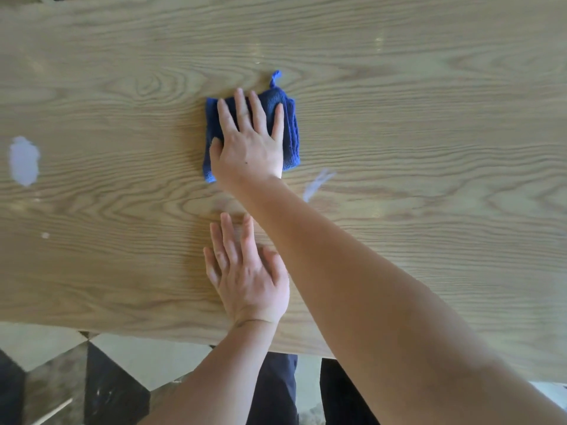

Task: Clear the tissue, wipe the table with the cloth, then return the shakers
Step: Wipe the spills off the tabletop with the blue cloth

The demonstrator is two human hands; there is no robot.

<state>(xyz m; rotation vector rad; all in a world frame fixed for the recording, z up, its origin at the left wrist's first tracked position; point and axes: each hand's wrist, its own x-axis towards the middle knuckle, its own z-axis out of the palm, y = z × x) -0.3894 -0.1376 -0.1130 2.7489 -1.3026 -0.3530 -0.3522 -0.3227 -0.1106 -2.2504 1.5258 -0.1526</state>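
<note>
My right hand point(250, 142) is pressing flat, fingers spread wide, no grip, on the folded blue cloth point(288, 130). The cloth is lying in the middle of the wooden counter point(429, 118). My left hand point(248, 277) is resting open and flat nearer me.

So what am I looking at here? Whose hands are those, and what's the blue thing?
No machine here, just a person. The one picture comes from a camera worn on their head, looking down, so you see what they see. The right hand presses flat on a folded blue cloth on the wooden table. The left hand lies flat on the wood, nearer the edge, holding nothing. There's a whitish patch at the left and a pale smear near the cloth; I can't tell what they are.
</note>
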